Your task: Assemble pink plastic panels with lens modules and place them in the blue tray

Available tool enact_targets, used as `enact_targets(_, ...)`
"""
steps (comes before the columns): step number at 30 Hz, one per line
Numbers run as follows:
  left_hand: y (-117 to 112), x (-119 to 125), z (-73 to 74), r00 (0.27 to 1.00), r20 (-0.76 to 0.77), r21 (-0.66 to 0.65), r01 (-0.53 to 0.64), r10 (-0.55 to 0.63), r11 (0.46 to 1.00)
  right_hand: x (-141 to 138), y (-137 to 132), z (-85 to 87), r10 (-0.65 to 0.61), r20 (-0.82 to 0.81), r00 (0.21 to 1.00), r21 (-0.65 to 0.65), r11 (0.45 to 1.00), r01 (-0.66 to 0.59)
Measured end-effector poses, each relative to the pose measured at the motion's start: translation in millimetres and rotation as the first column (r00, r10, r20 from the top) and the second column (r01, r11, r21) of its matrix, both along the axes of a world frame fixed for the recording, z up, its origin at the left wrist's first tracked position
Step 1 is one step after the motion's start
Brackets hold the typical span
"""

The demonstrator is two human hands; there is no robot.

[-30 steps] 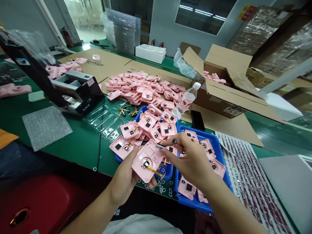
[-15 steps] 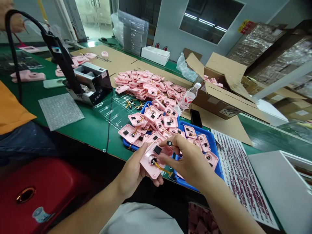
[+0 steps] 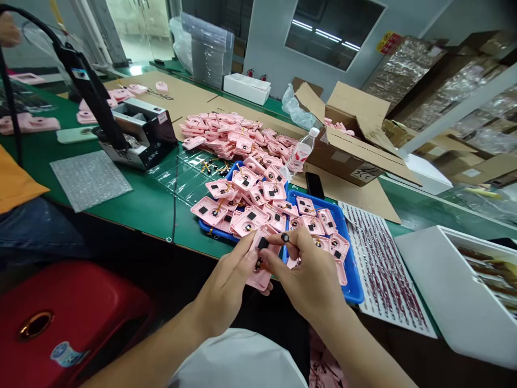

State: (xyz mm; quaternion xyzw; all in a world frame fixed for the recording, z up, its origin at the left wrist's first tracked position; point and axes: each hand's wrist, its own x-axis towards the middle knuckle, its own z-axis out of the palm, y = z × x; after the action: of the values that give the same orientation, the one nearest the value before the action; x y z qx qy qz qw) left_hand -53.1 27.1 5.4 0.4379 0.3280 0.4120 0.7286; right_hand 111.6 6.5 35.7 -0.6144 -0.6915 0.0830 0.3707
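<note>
A pink plastic housing (image 3: 260,279) is gripped in the left hand (image 3: 226,285), held just off the front edge of the blue tray (image 3: 350,275). The right hand (image 3: 309,275) pinches a small black round part (image 3: 285,237) directly above it. More pink housings (image 3: 246,223) fill the tray on the green counter (image 3: 141,210).

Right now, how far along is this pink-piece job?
Done: pink pieces with black squares and ribbon cables fill the blue tray. In hand: the left hand holds one piece while the right hand pinches a small black round part. Left: probably the pink pile on the cardboard, too small to inspect.
</note>
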Motion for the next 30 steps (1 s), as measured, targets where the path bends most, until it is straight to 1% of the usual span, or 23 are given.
enact_targets(2,1,1,1.2,0.994,-0.085,0.106,0.083,-0.074,0.991,0,-4,-3.5,-0.015,0.007,1.0,0.045,0.999,0.015)
enact_targets(3,1,2,1.2,0.99,-0.115,0.138,0.092,-0.076,0.986,0,-5,-4.9,-0.021,0.003,1.0,0.057,0.998,0.021)
enact_targets(7,-1,8,-1.2,0.992,-0.125,0.131,0.043,-0.027,0.99,1,-11,-8.7,-0.04,-0.071,0.997,0.014,0.999,0.041)
enact_targets(9,-3,10,-2.8,0.991,-0.133,0.163,0.046,-0.025,0.986,2,-15,-9.6,-0.045,-0.111,0.993,0.009,0.999,0.047)
enact_targets(11,-6,12,-4.0,0.986,-0.161,0.205,0.068,-0.035,0.976,3,-18,-10.1,-0.043,-0.129,0.991,0.034,0.998,0.048)
enact_targets(13,-9,13,-4.7,0.982,-0.186,0.223,0.086,-0.044,0.971,5,-21,-10.5,-0.032,-0.1,0.994,0.074,0.996,0.04)
enact_targets(17,-10,15,-4.4,0.979,-0.199,0.252,0.099,-0.049,0.963,7,-23,-11.8,-0.025,0.01,1.0,0.155,0.988,0.023)
enact_targets(21,-11,16,-4.9,0.984,-0.161,0.285,0.116,-0.071,0.952,8,-25,-15.9,-0.053,-0.021,0.998,0.201,0.978,0.056)
enact_targets(23,-12,17,-7.1,0.987,-0.135,0.268,0.117,-0.083,0.956,8,-27,-18.0,-0.047,-0.063,0.997,0.198,0.979,0.058)
enact_targets(25,-13,17,-10.1,0.99,-0.093,0.197,0.121,-0.105,0.973,9,-30,-18.7,-0.035,-0.115,0.993,0.166,0.985,0.054)
enact_targets(28,-15,17,-13.9,0.989,-0.016,0.067,0.149,-0.148,0.987,11,-32,-15.6,-0.063,-0.203,0.977,0.062,0.995,0.077)
enact_targets(30,-14,17,-15.0,0.988,0.024,0.029,0.151,-0.152,0.988,13,-31,-11.1,-0.113,-0.234,0.966,-0.024,0.994,0.11)
